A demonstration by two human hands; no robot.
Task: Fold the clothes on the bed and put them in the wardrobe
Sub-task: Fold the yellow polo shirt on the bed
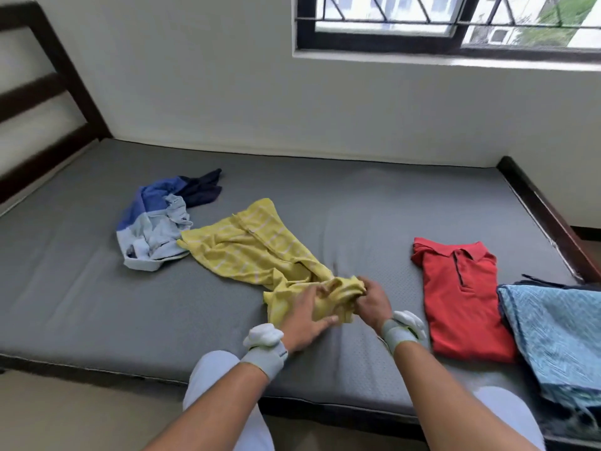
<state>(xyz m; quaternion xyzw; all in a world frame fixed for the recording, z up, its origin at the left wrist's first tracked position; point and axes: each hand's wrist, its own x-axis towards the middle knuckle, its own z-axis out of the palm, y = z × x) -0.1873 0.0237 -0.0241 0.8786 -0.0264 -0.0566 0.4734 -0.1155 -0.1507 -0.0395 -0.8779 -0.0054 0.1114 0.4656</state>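
Note:
A crumpled yellow striped shirt (250, 249) lies stretched across the middle of the grey mattress (81, 288). Its near end is bunched between my hands. My left hand (307, 315) lies on that bunch with its fingers spread and lightly bent over the cloth. My right hand (372, 299) grips the bunched end with curled fingers. A folded red polo shirt (465, 304) lies flat to the right. A crumpled blue and pale blue garment (156, 222) lies at the back left.
A folded light blue patterned cloth (553, 336) sits on a dark garment at the bed's right end. Dark wooden headboard (42, 102) stands at left, footboard rail (546, 219) at right. The wall and a barred window (455, 24) are behind the bed.

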